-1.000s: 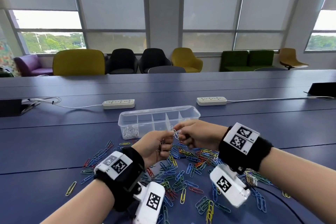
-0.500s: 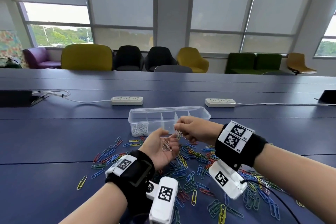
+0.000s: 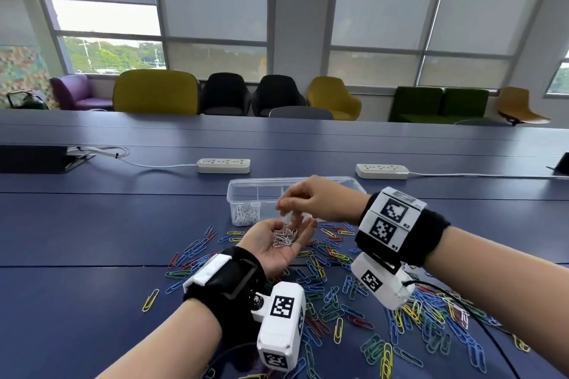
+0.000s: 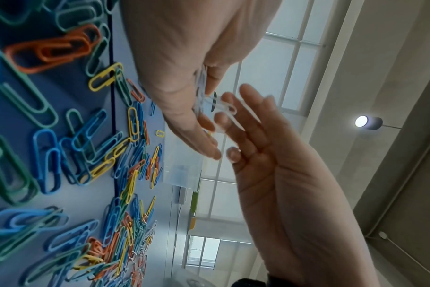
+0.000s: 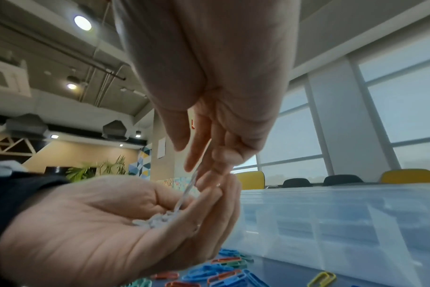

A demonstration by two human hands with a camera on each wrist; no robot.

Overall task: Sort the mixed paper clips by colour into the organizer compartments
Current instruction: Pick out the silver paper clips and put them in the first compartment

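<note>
left hand [image 3: 278, 244] cupped flat under white clips [image 3: 284, 237]; right hand [image 3: 314, 198] pinches one clip

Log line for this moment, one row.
left hand: palm up, cupping white clips | right hand: above palm, fingers down | organizer: white clips in leftmost compartment

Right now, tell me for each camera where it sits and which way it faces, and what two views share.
Head: worn on the head, looks forward and down over the table; both forearms, left hand palm-up, right hand above it.
Left wrist: on the left wrist, looks along the palm, rolled sideways; the left hand, the right hand.
Right wrist: on the right wrist, looks down the fingers; the right hand, the left hand.
Shared: white paper clips in the left palm and the clear organizer.
</note>
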